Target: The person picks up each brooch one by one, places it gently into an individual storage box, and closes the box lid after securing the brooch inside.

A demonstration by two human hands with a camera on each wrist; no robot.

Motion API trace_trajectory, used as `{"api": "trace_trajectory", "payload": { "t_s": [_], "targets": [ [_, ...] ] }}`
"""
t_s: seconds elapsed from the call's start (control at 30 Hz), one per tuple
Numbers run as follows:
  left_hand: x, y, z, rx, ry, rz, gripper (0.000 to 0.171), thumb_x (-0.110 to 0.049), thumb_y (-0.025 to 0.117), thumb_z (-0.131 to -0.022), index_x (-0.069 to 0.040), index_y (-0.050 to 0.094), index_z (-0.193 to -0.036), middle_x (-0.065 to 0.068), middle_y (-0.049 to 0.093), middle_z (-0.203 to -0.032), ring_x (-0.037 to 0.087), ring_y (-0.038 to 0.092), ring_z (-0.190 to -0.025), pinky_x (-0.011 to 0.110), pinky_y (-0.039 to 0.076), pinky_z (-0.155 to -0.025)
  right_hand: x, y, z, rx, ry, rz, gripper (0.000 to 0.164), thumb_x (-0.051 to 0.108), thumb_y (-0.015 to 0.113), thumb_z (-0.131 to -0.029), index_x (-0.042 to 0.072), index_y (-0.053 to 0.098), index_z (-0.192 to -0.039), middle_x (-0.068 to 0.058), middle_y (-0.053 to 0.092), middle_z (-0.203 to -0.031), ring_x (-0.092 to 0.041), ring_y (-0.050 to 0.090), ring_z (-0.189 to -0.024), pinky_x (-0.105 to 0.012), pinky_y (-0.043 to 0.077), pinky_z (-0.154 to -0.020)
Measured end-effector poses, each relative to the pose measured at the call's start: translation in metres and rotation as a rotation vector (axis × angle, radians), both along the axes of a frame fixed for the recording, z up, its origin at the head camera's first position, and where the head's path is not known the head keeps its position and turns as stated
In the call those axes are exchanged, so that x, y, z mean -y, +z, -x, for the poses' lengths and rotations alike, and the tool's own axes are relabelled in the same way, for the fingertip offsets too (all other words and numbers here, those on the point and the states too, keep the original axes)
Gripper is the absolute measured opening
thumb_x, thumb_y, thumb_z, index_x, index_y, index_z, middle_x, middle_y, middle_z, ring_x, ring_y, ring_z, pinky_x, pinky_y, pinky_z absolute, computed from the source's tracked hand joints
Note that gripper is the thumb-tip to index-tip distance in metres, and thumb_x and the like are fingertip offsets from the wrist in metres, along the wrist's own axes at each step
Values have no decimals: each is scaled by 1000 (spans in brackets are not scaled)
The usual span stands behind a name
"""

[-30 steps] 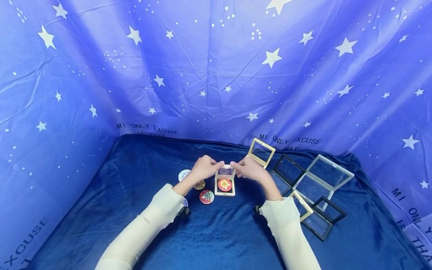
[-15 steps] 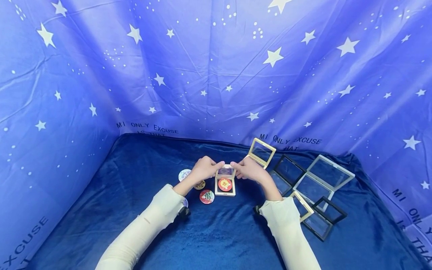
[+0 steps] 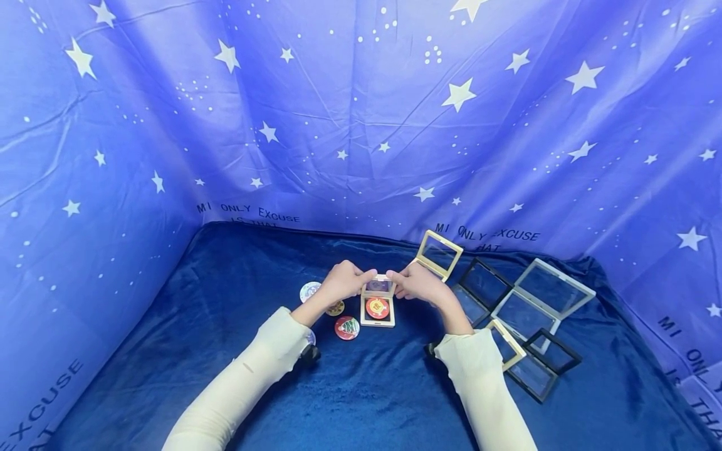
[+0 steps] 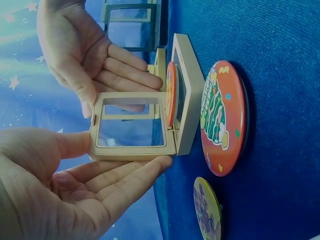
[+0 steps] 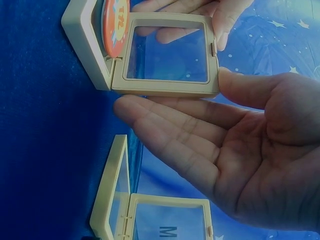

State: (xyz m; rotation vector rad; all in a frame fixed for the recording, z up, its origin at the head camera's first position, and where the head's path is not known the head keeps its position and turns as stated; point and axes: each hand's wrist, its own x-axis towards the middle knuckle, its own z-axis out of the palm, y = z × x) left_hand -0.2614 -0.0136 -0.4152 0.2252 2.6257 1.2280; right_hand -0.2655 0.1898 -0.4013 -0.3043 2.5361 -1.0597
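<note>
A small cream display case [image 3: 378, 324] with a clear-windowed lid stands hinged open on the blue cloth. Its lid [image 4: 132, 151] is upright in the wrist views, and a round red badge [image 3: 377, 307] with a yellow centre lies in the base. My left hand [image 3: 343, 280] holds the lid's left top corner, thumb on the top edge and fingers along the side. At the opposite corner, my right hand [image 5: 235, 140] grips the lid the same way. Left of the case lies a red Christmas-tree badge [image 4: 220, 120]; a yellow-edged badge [image 4: 207, 210] is near it.
Farther left is a pale badge [image 3: 310, 292], with another partly behind the left sleeve. To the right stand several open cases: a gold one [image 3: 444, 237], a black one [image 3: 485, 285], a large pale one [image 3: 553, 285], a yellowish one [image 3: 516, 360] and a smaller black one [image 3: 536, 379].
</note>
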Motion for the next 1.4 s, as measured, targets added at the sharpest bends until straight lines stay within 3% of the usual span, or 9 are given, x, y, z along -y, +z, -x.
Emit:
{"api": "trace_trajectory", "payload": {
  "t_s": [0.2, 0.53, 0.63, 0.8, 1.0, 1.23, 1.4],
  "targets": [
    [-1, 1, 1, 2, -22, -1, 54, -38, 58, -103, 6, 76, -78, 0, 52, -51, 10, 42, -48, 22, 32, -49, -1, -1, 0, 13, -19, 1, 49, 28, 47, -110, -15, 70, -113, -31, 73, -103, -40, 75, -96, -46, 60, -84],
    [-1, 0, 4, -12, -47, 34, 53, -39, 57, -104, 4, 76, -79, -4, 45, -49, 9, 34, -45, 22, 27, -46, 0, 1, -1, -9, -16, -19, 48, 26, 47, -109, -15, 72, -107, -29, 74, -100, -38, 75, -93, -45, 61, -81],
    [-1, 1, 4, -27, -66, 42, 56, -36, 57, -104, 3, 69, -67, -5, 39, -47, 8, 30, -43, 23, 23, -45, 2, 2, -2, -12, -29, -27, 47, 26, 47, -109, -14, 72, -105, -29, 75, -99, -38, 75, -93, -44, 61, -81],
    [-1, 1, 3, -33, -74, 59, 59, -36, 56, -105, -9, 51, -53, -6, 33, -45, 8, 26, -41, 23, 21, -44, 4, 2, -3, -18, -48, -42, 47, 26, 48, -109, -13, 73, -101, -27, 75, -97, -37, 76, -93, -43, 61, -80],
    [0, 2, 3, -50, -76, 75, 57, -37, 57, -105, 2, 64, -63, -6, 31, -46, 8, 26, -42, 23, 20, -45, 6, 1, -4, -43, -39, -52, 46, 25, 49, -109, -13, 73, -100, -28, 75, -96, -37, 75, -92, -42, 61, -79],
    [1, 2, 1, -37, -87, 70, 59, -37, 58, -104, -7, 53, -53, -7, 33, -44, 7, 26, -41, 23, 20, -44, 6, 2, -4, -16, -35, -75, 44, 24, 49, -109, -13, 72, -102, -27, 75, -100, -36, 75, -94, -44, 60, -82],
    [1, 2, 1, -1, -78, 74, 57, -39, 59, -103, 5, 71, -69, -3, 44, -47, 8, 32, -42, 23, 22, -44, 5, 3, -5, -1, -23, -83, 43, 24, 49, -109, -13, 72, -105, -27, 74, -104, -36, 75, -96, -44, 60, -84]
  ]
}}
